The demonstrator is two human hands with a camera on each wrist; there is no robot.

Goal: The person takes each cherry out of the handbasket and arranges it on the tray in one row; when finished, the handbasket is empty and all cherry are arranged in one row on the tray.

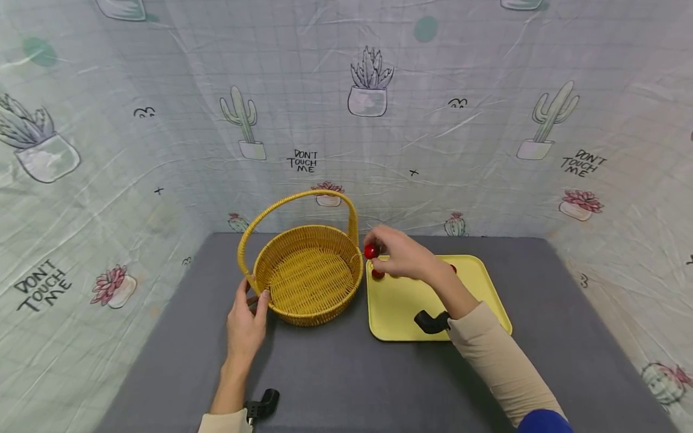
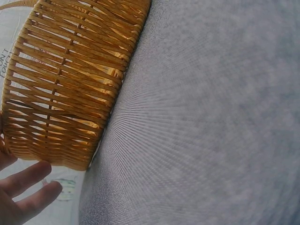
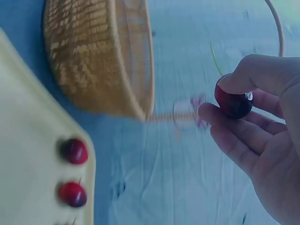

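In the head view, my left hand [image 1: 247, 325] grips the near-left rim of a yellow wicker basket [image 1: 308, 316] beside the handle's base. Part of that hand [image 2: 28, 187] shows below the basket's woven side [image 2: 70, 79] in the left wrist view. Raised above the yellow tray's far-left corner, my right hand [image 1: 400, 252] pinches a dark red cherry [image 3: 234, 98] with a thin green stem between thumb and fingers. More cherries lie on the yellow tray [image 1: 406, 313]; one cherry [image 1: 378, 274] is just under the right hand, another [image 1: 453, 269] partly behind the wrist.
The basket's tall arched handle [image 1: 287, 200] rises over its bowl, close to the right hand. Basket and tray stand side by side on a grey tabletop [image 1: 325, 379]. A printed cloth [image 1: 417, 132] hangs behind and at both sides.
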